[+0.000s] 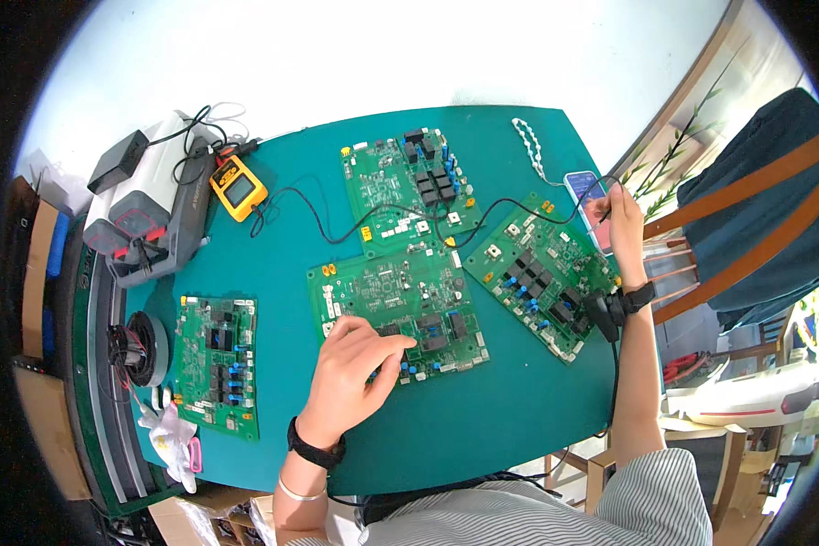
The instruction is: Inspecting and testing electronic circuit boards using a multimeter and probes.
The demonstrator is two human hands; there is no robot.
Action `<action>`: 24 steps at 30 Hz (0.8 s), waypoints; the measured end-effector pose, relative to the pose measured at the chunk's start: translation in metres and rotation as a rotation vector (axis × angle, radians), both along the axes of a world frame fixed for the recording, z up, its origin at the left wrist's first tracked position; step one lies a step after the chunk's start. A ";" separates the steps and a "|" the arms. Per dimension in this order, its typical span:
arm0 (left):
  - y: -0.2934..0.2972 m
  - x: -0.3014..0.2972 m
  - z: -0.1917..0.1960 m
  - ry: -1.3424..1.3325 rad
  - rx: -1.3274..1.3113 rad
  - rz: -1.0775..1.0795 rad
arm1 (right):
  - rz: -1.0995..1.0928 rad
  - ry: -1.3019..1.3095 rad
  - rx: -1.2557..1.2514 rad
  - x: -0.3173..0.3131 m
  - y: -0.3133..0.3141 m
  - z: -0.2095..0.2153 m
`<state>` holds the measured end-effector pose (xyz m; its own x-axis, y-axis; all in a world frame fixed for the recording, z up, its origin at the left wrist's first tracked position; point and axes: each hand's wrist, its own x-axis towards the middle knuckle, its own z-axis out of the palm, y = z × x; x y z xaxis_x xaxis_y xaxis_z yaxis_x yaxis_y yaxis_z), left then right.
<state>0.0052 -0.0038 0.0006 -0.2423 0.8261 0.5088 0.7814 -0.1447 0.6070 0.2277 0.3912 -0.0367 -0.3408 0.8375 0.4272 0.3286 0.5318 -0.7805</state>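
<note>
While the head camera looks down on the green desk (482,428), four green circuit boards lie on it. One small board (216,364) lies alone at the person's left, its long axis running toward and away from the person. Three larger boards cluster in the middle: a far board (400,187), a right board (541,273) tilted diagonally, and a near board (400,309) whose long axis runs roughly left to right, slightly raised toward the right.

Two hands are in view. The left hand (355,373) rests on the near board's lower left part, fingers curled together and fingertips pressed to the components there; whether it pinches anything cannot be told. The right hand (621,223), well apart at the desk's right edge, is closed around a thin black probe lead (519,211) that trails across the boards.

One yellow multimeter (237,187) sits at the far left, beside one grey-and-white device (150,214). One blue phone (584,196) lies just beside the right hand, and a white braided cord (528,146) lies beyond it.
</note>
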 end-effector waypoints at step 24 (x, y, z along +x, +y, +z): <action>-0.009 -0.012 0.002 -0.051 -0.232 0.290 | -0.138 -0.331 0.101 0.002 -0.007 0.032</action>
